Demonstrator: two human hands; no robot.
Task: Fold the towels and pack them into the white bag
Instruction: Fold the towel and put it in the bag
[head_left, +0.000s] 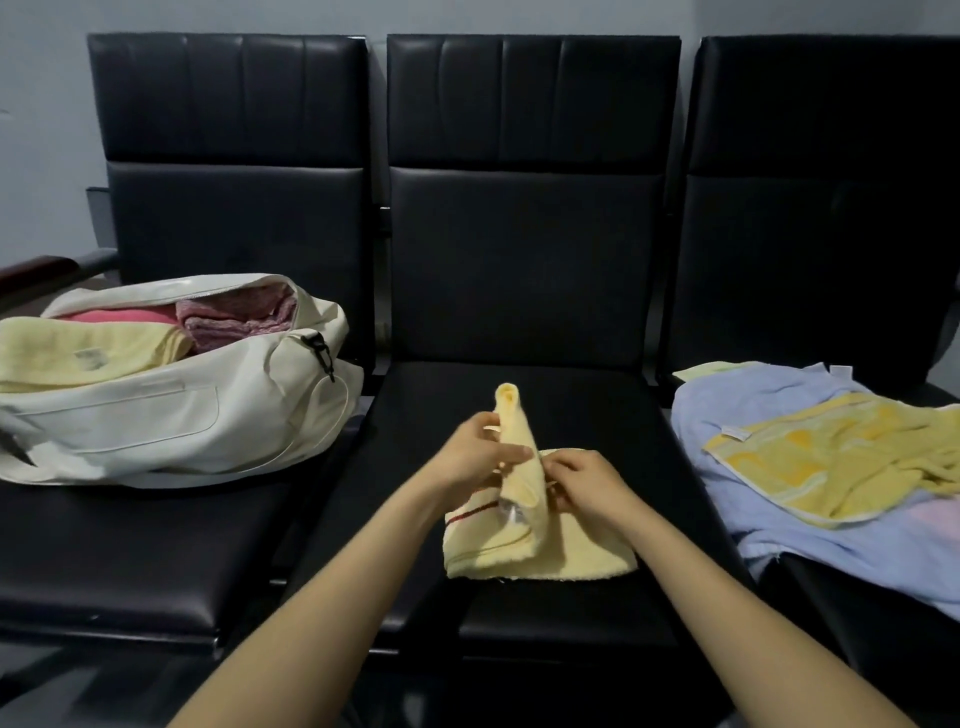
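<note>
A pale yellow towel (550, 551) with red stripes lies partly folded on the middle black seat (519, 618). One end of it is raised into a narrow upright fold. My left hand (480, 449) grips that raised fold from the left. My right hand (584, 480) pinches the towel's edge just to its right. The white bag (171, 415) lies open on the left seat. Inside it are a folded yellow towel (88, 353), a pink one (124, 316) and a mottled red one (234, 319).
On the right seat lies a loose pile: a light blue towel (789, 535) with a yellow patterned towel (841, 457) spread on top. Three black padded seats stand in a row with tall backrests (530, 197). A dark armrest (36, 270) sticks out at the far left.
</note>
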